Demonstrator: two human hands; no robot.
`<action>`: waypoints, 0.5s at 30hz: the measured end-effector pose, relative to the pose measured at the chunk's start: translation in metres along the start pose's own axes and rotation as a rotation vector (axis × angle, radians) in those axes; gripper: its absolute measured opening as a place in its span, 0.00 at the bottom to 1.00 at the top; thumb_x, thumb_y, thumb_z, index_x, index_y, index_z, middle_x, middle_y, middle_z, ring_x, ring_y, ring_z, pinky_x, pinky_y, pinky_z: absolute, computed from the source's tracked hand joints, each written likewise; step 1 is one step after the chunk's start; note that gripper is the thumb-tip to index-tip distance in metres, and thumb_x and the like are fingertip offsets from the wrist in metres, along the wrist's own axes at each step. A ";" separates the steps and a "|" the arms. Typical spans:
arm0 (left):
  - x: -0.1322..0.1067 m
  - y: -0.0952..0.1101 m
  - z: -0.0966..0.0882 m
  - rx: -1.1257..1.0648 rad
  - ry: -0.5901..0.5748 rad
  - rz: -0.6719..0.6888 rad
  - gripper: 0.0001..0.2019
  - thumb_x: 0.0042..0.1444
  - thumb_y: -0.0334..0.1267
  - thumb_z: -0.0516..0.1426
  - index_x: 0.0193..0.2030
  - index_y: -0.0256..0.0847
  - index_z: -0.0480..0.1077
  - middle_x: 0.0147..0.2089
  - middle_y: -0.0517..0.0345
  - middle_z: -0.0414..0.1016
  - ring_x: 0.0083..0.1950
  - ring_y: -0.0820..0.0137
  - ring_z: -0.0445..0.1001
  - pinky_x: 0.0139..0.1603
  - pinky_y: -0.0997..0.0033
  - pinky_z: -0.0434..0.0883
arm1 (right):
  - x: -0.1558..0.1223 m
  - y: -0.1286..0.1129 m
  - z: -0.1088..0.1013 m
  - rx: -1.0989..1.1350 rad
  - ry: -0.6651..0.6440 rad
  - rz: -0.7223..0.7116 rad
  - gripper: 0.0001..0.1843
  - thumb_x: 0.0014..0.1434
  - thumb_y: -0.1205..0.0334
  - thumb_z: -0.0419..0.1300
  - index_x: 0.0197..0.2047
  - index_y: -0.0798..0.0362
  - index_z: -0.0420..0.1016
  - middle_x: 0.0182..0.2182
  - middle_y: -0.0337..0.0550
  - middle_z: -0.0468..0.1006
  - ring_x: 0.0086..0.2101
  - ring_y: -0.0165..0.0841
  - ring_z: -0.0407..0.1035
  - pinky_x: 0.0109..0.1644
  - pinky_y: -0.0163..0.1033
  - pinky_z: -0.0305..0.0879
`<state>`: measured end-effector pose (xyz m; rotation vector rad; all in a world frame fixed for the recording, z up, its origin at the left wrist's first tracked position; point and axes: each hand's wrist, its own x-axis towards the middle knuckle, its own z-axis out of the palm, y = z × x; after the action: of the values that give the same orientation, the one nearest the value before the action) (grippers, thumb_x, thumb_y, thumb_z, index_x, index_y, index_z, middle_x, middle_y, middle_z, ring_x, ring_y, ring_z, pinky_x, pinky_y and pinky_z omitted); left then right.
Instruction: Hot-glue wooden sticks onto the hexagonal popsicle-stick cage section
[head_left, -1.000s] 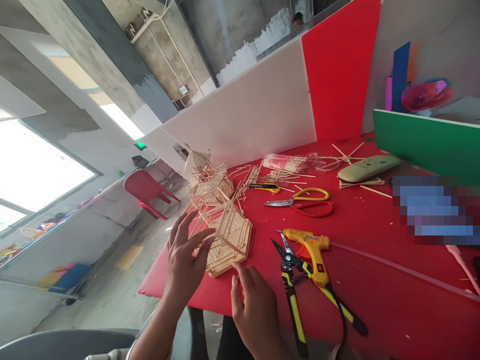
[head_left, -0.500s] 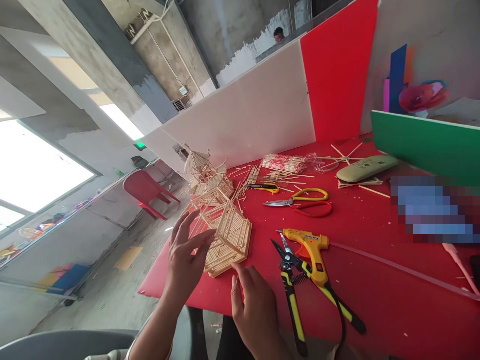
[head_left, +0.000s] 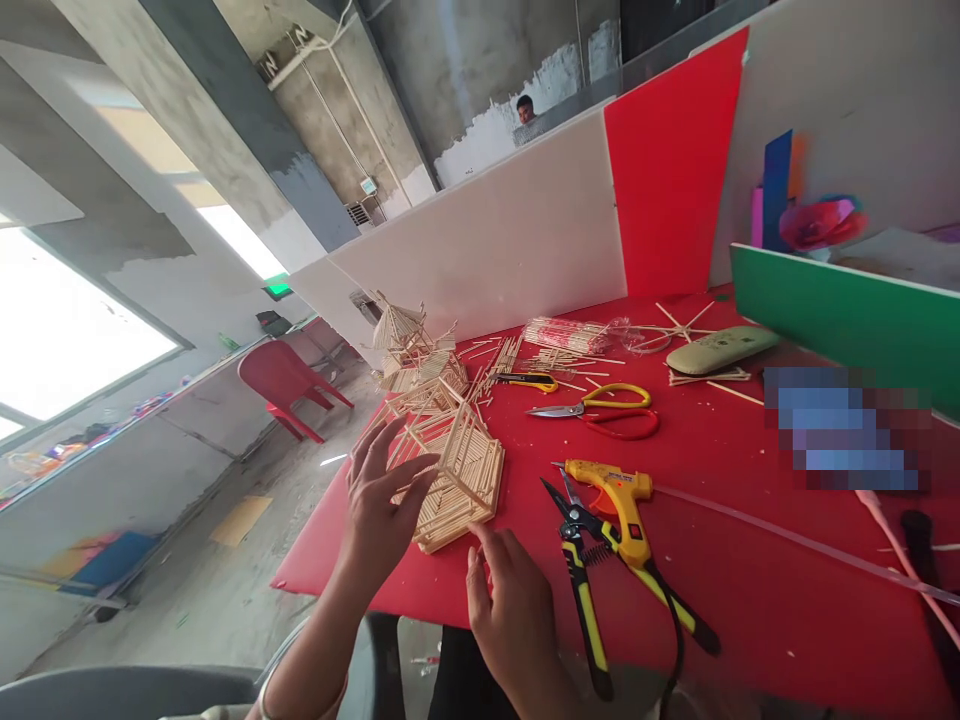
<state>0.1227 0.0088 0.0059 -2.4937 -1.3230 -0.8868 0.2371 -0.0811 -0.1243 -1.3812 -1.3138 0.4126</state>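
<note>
A model made of thin wooden sticks (head_left: 461, 480) lies on the red table (head_left: 750, 590) near its left corner. My left hand (head_left: 382, 500) rests against the model's left side, fingers spread and the thumb touching its frame. The fingertips of my right hand (head_left: 510, 610) reach toward the model's near edge, fingers loosely extended, nothing in them. A second, taller stick model (head_left: 409, 350) stands behind the first.
Yellow-handled cutters (head_left: 581, 580) and a yellow glue gun (head_left: 619, 505) lie right of my hands. Scissors (head_left: 600, 408), a utility knife (head_left: 529, 380), loose sticks, a green case (head_left: 720, 348), white, red and green boards stand around. A person's head shows behind the white board.
The view has tilted slightly, shifting everything a little. My left hand's fingers moved a bit along the model's side; my right hand stays near its front edge.
</note>
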 end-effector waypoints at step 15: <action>-0.042 -0.020 -0.052 -0.041 0.251 -0.118 0.12 0.66 0.39 0.53 0.30 0.42 0.69 0.59 0.48 0.72 0.66 0.55 0.64 0.61 0.48 0.65 | -0.004 0.008 0.009 -0.025 0.013 0.006 0.16 0.67 0.62 0.50 0.52 0.52 0.75 0.39 0.47 0.81 0.38 0.37 0.76 0.41 0.38 0.72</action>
<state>0.0669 -0.0300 0.0215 -2.2600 -1.3879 -1.2181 0.2319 -0.0781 -0.1355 -1.4072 -1.3082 0.3916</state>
